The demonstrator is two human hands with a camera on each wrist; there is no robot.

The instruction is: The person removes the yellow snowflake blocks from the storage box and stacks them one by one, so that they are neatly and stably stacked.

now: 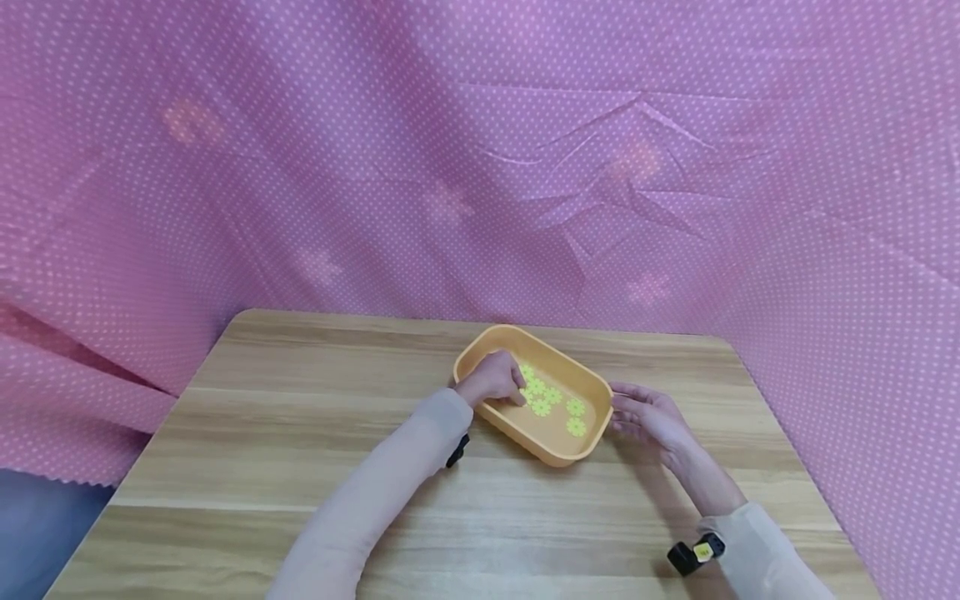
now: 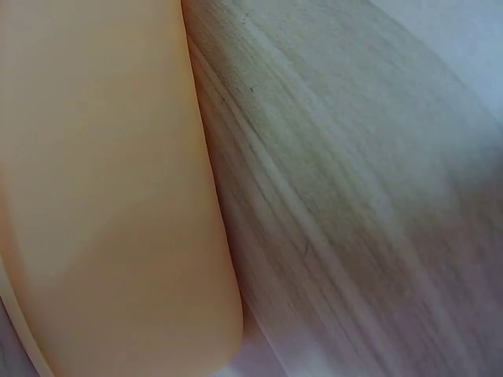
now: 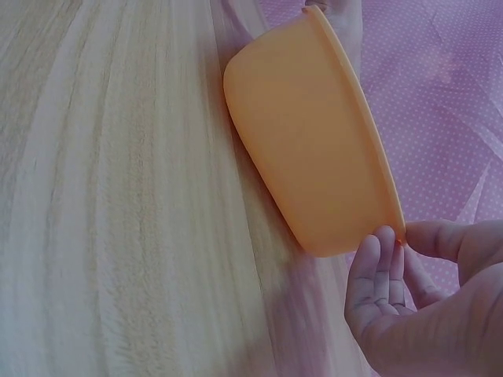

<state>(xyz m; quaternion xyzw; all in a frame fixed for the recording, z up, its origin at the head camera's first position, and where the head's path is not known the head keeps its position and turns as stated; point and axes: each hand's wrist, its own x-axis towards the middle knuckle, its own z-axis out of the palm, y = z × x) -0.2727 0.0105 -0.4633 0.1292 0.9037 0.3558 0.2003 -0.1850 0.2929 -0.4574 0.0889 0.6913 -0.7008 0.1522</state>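
Note:
An orange rectangular basin [image 1: 551,429] sits at an angle on the wooden table, with several yellow flower-shaped pieces [image 1: 541,407] lying on its floor. My left hand [image 1: 491,377] reaches over the near-left rim into it, fingers bent down beside the flowers; I cannot tell if they pinch one. The left wrist view shows only the basin's outer wall [image 2: 110,173] and wood, not the hand. At the basin's right end, my right hand [image 1: 652,417] holds the rim. In the right wrist view, the right hand [image 3: 432,298] has its fingertips on both sides of the rim's corner.
The wooden table [image 1: 247,433] spreads to both sides of the basin. A pink dotted curtain [image 1: 375,208] hangs behind the table and along its sides. A black wrist device [image 1: 693,554] sits at the right sleeve, and another black strap [image 1: 457,451] at the left.

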